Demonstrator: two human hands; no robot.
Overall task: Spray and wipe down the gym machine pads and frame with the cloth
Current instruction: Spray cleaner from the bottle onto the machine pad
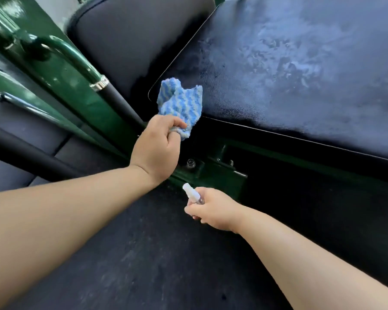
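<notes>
Now left hand pinches blue striped cloth at corner of wet black seat pad — right hand grips white spray bottle, below, near green frame.

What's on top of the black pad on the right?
Wet, streaky spray film across the pad; the blue cloth, held in the left hand, covers its near corner, hiding that patch.

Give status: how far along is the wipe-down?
Done: the large pad looks sprayed, wet streaks across it. In hand: left hand holds the blue cloth at that pad's corner; right hand holds the spray bottle. Left: wiping that film off, then likely the upright pad and green frame, which look dry.
</notes>
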